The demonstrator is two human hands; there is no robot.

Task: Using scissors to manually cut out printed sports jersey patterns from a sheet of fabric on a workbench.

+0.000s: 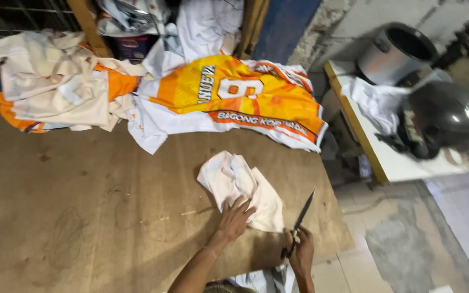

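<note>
Pressing flat on the white cloth (pixel 241 188) at the near edge of the brown surface (pixel 82 206), the left hand (pixel 235 217) lies open, while the right hand (pixel 300 250), just right, grips dark scissors (pixel 299 221) pointing away.

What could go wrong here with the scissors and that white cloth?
1. The right hand holds dark scissors with the tips aimed toward the white cloth that the left hand presses flat; its fingers lie close and could get nicked.
2. The cloth is bunched, so a cut might catch hidden folds.
3. The right hand sits near the table edge; the scissors could drop off.
</note>
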